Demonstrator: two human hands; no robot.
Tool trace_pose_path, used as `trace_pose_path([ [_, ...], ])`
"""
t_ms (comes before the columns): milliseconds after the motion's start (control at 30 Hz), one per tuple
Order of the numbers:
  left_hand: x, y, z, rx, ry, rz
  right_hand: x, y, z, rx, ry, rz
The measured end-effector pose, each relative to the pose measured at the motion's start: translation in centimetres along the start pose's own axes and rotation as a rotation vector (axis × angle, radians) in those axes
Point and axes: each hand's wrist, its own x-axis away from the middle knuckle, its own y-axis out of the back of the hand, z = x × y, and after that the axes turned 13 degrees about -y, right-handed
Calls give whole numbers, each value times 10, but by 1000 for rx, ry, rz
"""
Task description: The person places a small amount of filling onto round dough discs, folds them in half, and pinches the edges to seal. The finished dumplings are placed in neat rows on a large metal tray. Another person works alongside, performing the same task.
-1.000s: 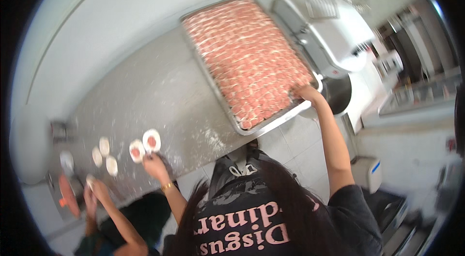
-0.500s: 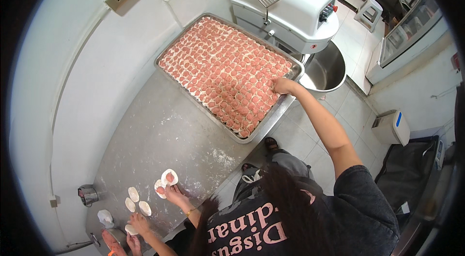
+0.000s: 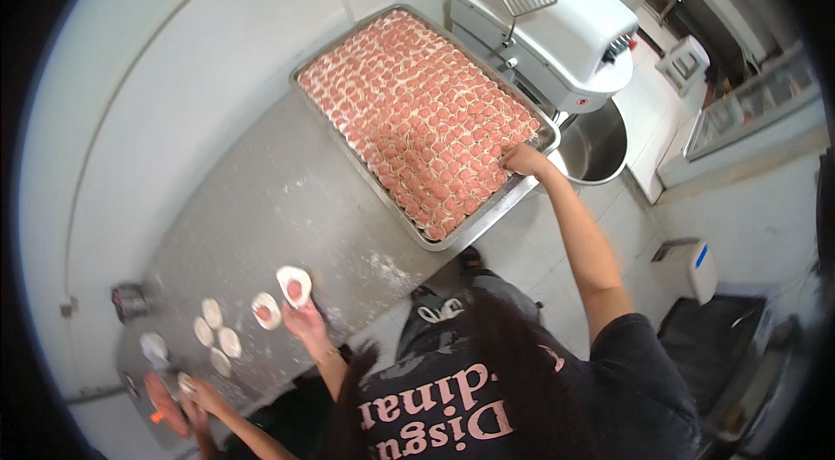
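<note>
My left hand (image 3: 304,323) has its fingers under a round white dough wrapper (image 3: 287,274) with pink meat filling in the middle, holding it off the steel table. Beside it lies a second wrapper (image 3: 266,321) topped with filling. My right arm reaches to the far right, where my right hand (image 3: 525,160) is lowered onto the edge of a large metal tray (image 3: 405,230). Its fingers are pinched together; what is between them is hidden. Closely packed rows of small meat-filled dumplings (image 3: 417,112) cover the tray.
At lower left, a co-worker's hands (image 3: 205,396) hold a wrapper beside a mound of pink filling (image 3: 161,399). Several plain wrappers (image 3: 229,343) lie nearby, with a metal container (image 3: 130,302) behind. A white mixer (image 3: 548,25) with a steel bowl (image 3: 596,143) stands beyond the tray.
My left hand has lifted a filled wrapper away from the one beside it. My right hand stays at the tray's edge. The co-worker has left one wrapper on the table and moved toward the filling.
</note>
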Motion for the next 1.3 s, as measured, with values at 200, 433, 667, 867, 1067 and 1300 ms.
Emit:
trace_pose_path([
  [200,25,-33,22,99,204,180,13,4,14,-115,-106,166],
  [433,58,-78,37,51,370,351,8,8,11,-236,-193,272],
  [667,71,-101,36,89,460,440,38,23,42,38,-163,-143],
  [867,87,-120,24,9,480,503,91,-89,129,-626,249,417],
  [1067,90,-110,31,-270,381,462,112,-186,167,-1073,-43,703],
  [1300,84,-63,58,-1285,-224,640,95,-237,156,-669,-14,388],
])
